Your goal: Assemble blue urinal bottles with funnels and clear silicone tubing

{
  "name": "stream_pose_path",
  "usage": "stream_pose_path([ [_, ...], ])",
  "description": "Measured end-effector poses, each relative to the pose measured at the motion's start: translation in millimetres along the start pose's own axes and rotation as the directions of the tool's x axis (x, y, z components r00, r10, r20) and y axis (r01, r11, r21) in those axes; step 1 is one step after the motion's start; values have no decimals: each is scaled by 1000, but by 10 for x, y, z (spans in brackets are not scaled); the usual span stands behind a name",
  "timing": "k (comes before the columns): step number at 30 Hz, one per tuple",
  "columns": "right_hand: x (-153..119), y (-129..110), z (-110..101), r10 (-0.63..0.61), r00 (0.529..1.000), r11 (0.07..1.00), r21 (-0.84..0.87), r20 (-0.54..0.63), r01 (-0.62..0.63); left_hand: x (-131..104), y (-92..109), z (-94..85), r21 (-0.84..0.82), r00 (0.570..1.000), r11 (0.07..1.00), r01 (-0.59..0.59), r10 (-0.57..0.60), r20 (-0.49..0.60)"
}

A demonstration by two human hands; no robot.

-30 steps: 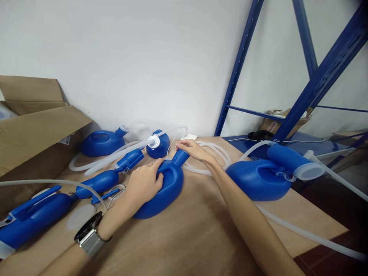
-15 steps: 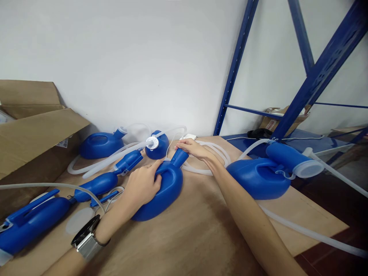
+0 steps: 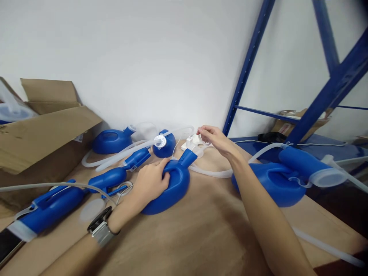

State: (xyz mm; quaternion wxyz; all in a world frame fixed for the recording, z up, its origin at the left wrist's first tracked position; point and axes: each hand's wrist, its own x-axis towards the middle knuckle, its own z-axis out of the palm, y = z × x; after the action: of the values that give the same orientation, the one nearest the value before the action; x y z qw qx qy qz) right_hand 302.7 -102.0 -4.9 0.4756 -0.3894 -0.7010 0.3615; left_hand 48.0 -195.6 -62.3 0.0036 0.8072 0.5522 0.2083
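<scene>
No readable text or labels.

Blue jug, open neck, on wooden table

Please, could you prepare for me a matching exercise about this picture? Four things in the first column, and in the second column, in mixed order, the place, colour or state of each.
Column 1
1. Left hand
2. Right hand
3. Wristwatch
4. Cardboard box

Column 2
A. black and silver
B. flaps open, at the far left of the table
C. gripping the open-necked blue jug
D. off the jug, pinching a clear plastic piece

Right pairs: 1-C, 2-D, 3-A, 4-B
</scene>
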Motion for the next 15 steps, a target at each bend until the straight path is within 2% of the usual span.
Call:
stream_pose_path([
  [3,-137,-336,225,-107,970,982,-127,217,136,-32,56,77,-80,994,997,-13,4,-109],
  [7,-327,-598,624,-181,844,925,-205,505,321,-63,83,151,-165,952,982,-96,42,-304],
  [9,-379,-613,776,-238,791,902,-174,563,395,-61,76,136,-243,921,960,-141,37,-389],
  [11,-401,-592,863,-285,772,893,-134,567,429,-56,66,74,-334,898,928,-165,1,-440],
  [15,-400,-585,859,-272,750,929,-39,603,368,-120,37,-142,-455,902,871,-187,-31,-430],
])
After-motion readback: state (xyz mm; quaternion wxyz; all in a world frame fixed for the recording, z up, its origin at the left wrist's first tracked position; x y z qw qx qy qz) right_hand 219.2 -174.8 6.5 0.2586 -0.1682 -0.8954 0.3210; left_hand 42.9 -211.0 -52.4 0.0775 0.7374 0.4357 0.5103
